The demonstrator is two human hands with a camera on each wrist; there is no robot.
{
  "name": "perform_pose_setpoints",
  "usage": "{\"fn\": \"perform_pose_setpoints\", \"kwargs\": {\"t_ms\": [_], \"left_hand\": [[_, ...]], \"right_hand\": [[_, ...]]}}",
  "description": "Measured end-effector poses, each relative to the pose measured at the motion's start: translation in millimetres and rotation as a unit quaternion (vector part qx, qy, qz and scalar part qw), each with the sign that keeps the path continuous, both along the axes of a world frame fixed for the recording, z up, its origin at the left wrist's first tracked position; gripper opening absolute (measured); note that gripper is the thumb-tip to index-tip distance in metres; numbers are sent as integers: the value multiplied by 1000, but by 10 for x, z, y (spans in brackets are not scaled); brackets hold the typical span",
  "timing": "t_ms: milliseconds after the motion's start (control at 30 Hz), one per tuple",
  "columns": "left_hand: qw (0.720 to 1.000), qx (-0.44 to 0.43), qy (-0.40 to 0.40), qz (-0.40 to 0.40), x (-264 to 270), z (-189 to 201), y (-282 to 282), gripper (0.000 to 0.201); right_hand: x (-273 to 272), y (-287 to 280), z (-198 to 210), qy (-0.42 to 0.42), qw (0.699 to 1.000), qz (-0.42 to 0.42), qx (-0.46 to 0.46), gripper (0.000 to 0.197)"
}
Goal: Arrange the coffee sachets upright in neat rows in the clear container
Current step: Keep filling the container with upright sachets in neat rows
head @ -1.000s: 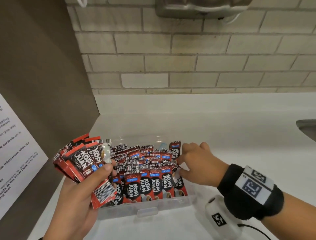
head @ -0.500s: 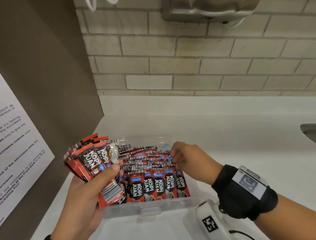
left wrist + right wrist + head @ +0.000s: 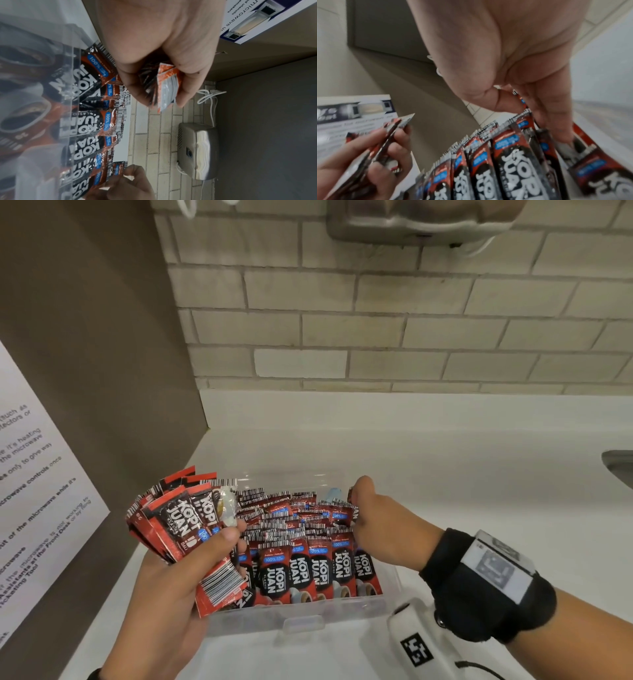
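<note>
Right hand (image 3: pixel 383 522) moved back; fingertips hidden among sachets (image 3: pixel 301 563).

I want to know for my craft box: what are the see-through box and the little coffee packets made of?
Clear container: looks like hard transparent plastic; sachets show through its wall. Coffee sachets: probably thin glossy printed film, shiny and creased; exact material unclear.
</note>
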State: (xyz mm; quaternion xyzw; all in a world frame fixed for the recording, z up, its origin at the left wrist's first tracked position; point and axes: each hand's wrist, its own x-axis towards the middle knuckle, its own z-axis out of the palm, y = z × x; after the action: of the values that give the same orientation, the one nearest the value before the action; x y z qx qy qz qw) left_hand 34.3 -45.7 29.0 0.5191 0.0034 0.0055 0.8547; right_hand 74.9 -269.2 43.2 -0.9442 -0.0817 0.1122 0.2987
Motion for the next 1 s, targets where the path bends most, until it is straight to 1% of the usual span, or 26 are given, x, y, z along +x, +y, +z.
{"fn": "perform_pose_setpoints", "kwargs": {"t_ms": [67,100,167,233,300,333,367,400,467,533,600,633,700,800,833,867,900,933,1000], "left_hand": [[1000,0,0,2,3,-7,17,93],[1000,0,-1,4,2,-10,24,94],[1000,0,1,7,4,-18,34,98],[1000,1,0,6,1,-16,31,101],[1000,2,1,7,7,-23,30,103],[1000,0,2,9,7,-23,30,104],[1000,-1,3,10,9,-23,33,105],[1000,0,7,13,7,-20,37,107],[1000,-4,10,14,11,-36,55,108],[1000,-3,10,18,6,-35,65,106],[1000,-11,8,22,5,-42,70,102],[1000,-11,9,25,8,-49,69,102],[1000,-5,10,27,3,-42,59,101],[999,2,18,40,0,-37,58,83],[999,0,13,42,8,-43,64,85],[999,-3,15,42,13,-45,72,90],[999,-4,20,48,9,-43,66,90],[998,1,25,53,-12,-25,64,82],[999,-23,24,41,-77,38,67,50]], "right_hand": [[23,0,-12,-11,999,-7,30,15],[30,-3,-11,-15,999,-6,51,16],[34,-21,-14,-10,997,6,80,30],[39,-56,-16,-8,997,21,71,34],[67,-114,-16,-45,998,24,33,33],[82,-143,6,-72,997,24,-4,32],[84,-168,35,-102,992,28,-66,29],[77,-178,66,-131,980,37,-148,26],[52,-185,74,-160,940,84,-289,27],[8,-158,27,-134,916,130,-355,25],[-19,-121,-53,-107,907,139,-383,21],[-18,-99,-88,-98,904,141,-391,23],[-3,-63,-150,-85,893,151,-415,35],[1,-28,-213,-75,868,169,-461,53],[-3,-19,-241,-81,860,171,-473,54],[-9,-11,-269,-90,855,170,-481,51],[-18,-3,-295,-99,852,169,-485,47],[-26,4,-317,-105,851,166,-486,44],[-36,10,-352,-112,854,161,-482,41]]}}
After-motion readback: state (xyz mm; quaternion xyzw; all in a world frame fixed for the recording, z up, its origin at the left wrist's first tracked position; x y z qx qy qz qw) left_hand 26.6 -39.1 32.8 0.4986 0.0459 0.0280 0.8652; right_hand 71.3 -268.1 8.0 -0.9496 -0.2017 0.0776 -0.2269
